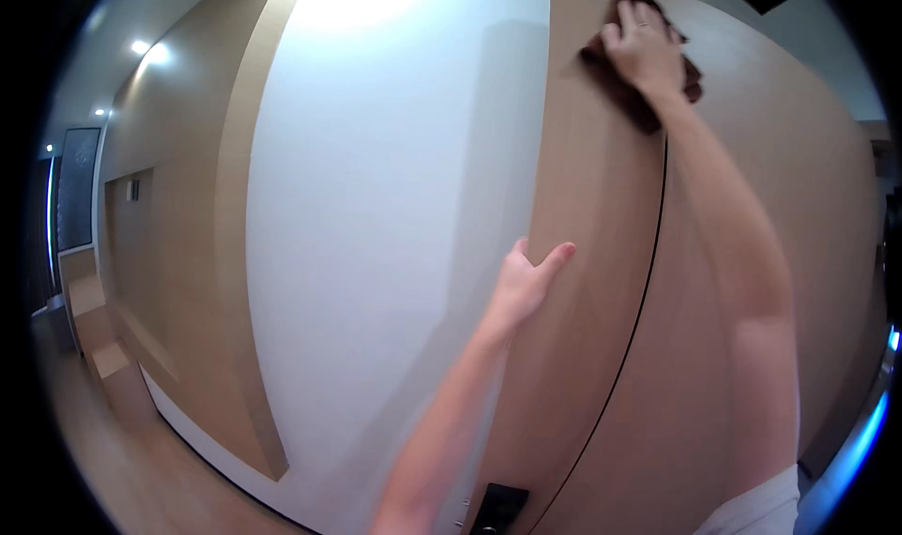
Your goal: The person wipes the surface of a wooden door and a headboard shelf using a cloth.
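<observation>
My right hand (645, 52), blurred and wearing a ring, presses a dark brown cloth (624, 94) flat against the upper part of a wood-grain door (599, 204). The cloth lies across a thin black vertical strip (645, 295) set in the door's face. Lower down, my left hand (525, 278) grips the door's left edge. Its thumb rests on the front face, and the other fingers are mostly hidden behind the edge. A black lock plate (500, 507) is on the door near the bottom of the view, with metal latch parts beside it on the edge.
Left of the door is a white wall (366, 218) with shadows on it. Beyond stands a wood-toned wall panel (176, 204) with a protruding edge and a recessed niche. Wood-look flooring (183, 478) runs along the lower left. Ceiling lights (141, 47) glow at the upper left.
</observation>
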Action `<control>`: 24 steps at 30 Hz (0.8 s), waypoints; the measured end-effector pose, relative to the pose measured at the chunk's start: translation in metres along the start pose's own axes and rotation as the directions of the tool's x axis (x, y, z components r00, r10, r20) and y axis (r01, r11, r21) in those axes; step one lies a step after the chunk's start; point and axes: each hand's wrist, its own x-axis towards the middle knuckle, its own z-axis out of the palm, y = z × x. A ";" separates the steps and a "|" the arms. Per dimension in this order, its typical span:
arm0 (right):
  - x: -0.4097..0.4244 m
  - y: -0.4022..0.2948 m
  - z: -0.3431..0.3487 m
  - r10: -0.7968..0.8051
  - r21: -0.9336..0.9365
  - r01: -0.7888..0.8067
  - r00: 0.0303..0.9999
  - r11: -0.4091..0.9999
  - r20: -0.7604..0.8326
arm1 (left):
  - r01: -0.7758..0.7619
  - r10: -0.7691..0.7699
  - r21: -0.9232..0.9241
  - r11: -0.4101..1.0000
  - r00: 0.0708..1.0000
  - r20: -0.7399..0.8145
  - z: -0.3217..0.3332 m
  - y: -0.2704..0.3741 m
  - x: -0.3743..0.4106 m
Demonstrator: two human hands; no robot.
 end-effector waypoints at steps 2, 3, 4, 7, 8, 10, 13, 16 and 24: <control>-0.007 -0.035 -0.008 -0.054 0.030 0.055 0.998 0.998 -0.024 | -0.032 0.034 0.057 0.998 0.999 -0.037 0.009 -0.020 0.011; -0.012 -0.053 -0.012 -0.076 0.058 0.077 0.997 0.995 -0.030 | -0.027 0.028 0.020 0.999 0.999 -0.039 0.007 -0.013 0.005; -0.019 -0.069 -0.015 -0.101 0.075 0.104 0.994 0.992 -0.033 | -0.023 0.022 -0.031 0.999 0.999 -0.033 0.010 -0.004 0.000; -0.044 -0.101 -0.018 -0.147 0.133 0.150 0.989 0.980 -0.031 | -0.015 0.014 -0.082 0.997 1.000 -0.008 0.013 0.001 -0.003; -0.054 -0.100 -0.012 -0.139 0.175 0.144 0.990 0.974 -0.039 | -0.013 0.014 -0.079 0.997 1.000 0.011 0.015 -0.003 0.000; -0.081 -0.101 -0.006 -0.172 0.218 0.176 0.984 0.960 -0.042 | 0.018 -0.019 -0.034 0.999 1.000 -0.009 0.014 -0.008 0.005; -0.134 -0.100 -0.016 -0.248 0.491 0.256 0.965 0.833 -0.083 | -0.020 0.013 -0.094 0.995 0.997 -0.076 0.011 -0.011 0.005; -0.173 -0.089 -0.030 -0.383 0.603 0.315 0.924 0.733 -0.017 | -0.248 0.232 -0.132 0.960 0.965 -0.125 0.013 -0.025 0.011; -0.152 -0.068 -0.065 -0.585 0.466 0.498 0.809 0.732 0.055 | -0.128 0.127 -0.008 0.992 0.990 -0.063 0.024 -0.021 0.009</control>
